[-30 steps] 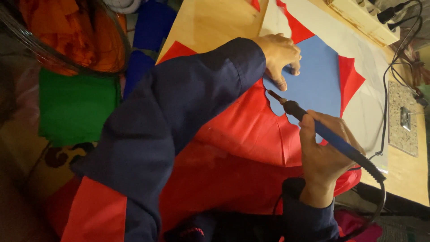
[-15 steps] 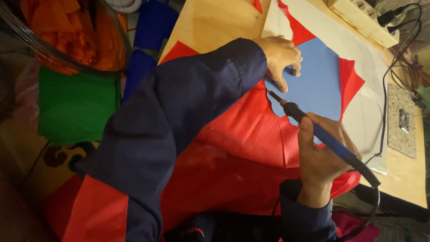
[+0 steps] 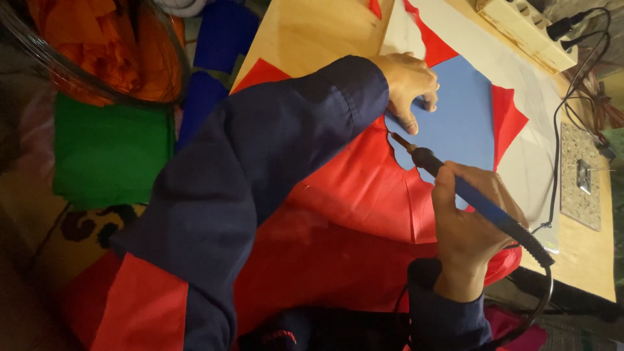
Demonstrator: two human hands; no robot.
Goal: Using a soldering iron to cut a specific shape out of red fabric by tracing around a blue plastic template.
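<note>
Keep the left hand point(image 3: 409, 88) flat, fingers spread on the blue template point(image 3: 455, 123) at about 1 o'clock, pinning it on the red cloth point(image 3: 338, 214) so neither layer creeps. Hold the hot cutter point(image 3: 474, 198) pen-style in the closed right hand point(image 3: 471, 234) at 4 o'clock, tip at the template's scalloped edge just below the left thumb. Best to trace slowly, clear of the thumb, cord point(image 3: 552, 175) slack.

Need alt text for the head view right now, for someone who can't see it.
The right hand holds a blue-handled corded hot tool, its tip at the wavy edge of a blue template lying on red fabric. The left hand presses the template flat on a wooden table.
</note>
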